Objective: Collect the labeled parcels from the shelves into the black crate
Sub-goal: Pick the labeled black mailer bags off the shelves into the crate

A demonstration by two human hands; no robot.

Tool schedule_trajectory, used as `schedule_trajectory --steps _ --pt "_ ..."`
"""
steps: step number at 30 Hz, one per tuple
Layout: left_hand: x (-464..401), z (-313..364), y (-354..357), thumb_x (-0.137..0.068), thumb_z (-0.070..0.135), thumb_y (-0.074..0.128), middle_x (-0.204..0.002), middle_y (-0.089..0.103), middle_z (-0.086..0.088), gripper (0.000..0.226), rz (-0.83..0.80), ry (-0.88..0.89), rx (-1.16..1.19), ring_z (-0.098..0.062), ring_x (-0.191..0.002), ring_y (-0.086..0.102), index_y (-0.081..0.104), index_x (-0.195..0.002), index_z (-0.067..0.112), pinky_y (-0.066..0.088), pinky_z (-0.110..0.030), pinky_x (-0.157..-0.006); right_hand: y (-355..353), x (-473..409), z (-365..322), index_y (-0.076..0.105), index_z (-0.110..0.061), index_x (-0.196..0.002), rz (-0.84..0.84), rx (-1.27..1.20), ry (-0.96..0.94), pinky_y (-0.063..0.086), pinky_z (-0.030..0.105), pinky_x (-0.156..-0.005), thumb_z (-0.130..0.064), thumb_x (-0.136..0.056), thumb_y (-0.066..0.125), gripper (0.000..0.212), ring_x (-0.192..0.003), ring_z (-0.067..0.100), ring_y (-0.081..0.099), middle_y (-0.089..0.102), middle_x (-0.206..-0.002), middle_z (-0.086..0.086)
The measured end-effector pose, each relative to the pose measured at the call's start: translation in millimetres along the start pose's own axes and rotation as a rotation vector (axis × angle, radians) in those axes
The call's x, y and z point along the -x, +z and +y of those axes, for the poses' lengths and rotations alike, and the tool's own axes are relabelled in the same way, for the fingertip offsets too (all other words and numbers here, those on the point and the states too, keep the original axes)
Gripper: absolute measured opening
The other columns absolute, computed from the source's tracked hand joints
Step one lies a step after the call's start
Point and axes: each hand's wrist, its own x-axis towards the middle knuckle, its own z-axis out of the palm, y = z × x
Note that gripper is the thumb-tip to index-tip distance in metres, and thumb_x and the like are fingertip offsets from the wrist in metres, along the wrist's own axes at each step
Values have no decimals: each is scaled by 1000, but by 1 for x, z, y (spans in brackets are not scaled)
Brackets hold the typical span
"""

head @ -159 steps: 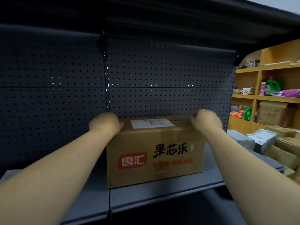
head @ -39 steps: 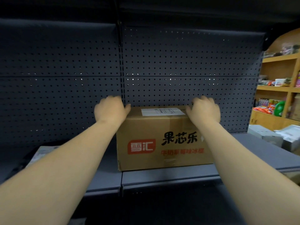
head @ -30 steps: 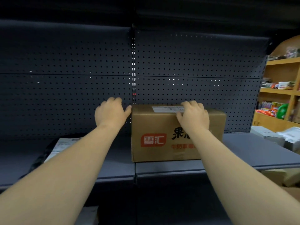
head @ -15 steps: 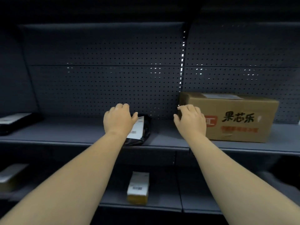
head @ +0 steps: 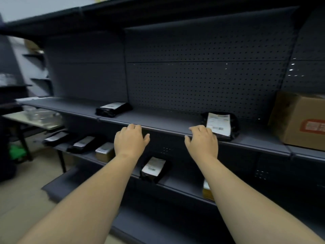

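Black plastic wraps the nearest labeled parcel (head: 219, 125), which is lying on the upper shelf (head: 167, 120) just beside our right hand (head: 202, 143). We are holding both hands empty with fingers loosely spread, the left hand (head: 131, 140) at the shelf edge. We are judging it best to pinch the bag's near edge and slide it forward. No black crate is showing.

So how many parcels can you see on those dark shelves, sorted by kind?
Black bags with a white label: 5, upper shelf and, lower shelf and.
Brown cardboard boxes: 3, a large one on the upper shelf, a small one and a half-hidden one below.
Total: 8 parcels. Both hands are empty.
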Motion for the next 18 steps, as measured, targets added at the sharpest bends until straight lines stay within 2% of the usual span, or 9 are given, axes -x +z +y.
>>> schedule_trajectory --steps 7,10,18 --pt "38 -106 -5 -90 47 49 -108 61 -5 39 6 -179 -88 -25 -102 56 60 -109 15 44 -35 -78 48 17 -102 51 -22 -130 -123 -99 -153 35 36 -103 -38 -94 47 40 -124 20 43 52 -131 -2" --pt "47 -145 -8 -89 46 51 -106 61 -5 37 2 -246 -152 -26 -101 56 61 -104 14 43 -35 -76 68 22 -142 51 -22 -130 -157 -143 -218 35 36 -101 -38 -94 48 40 -123 21 44 52 -130 -2" --pt "57 -237 -11 -89 47 49 -108 61 -4 35 -35 -383 -302 -26 -101 57 60 -104 16 42 -35 -77 123 24 -241 54 -22 -125 -228 -242 -376 36 34 -98 -38 -92 49 37 -117 21 47 55 -125 -2"
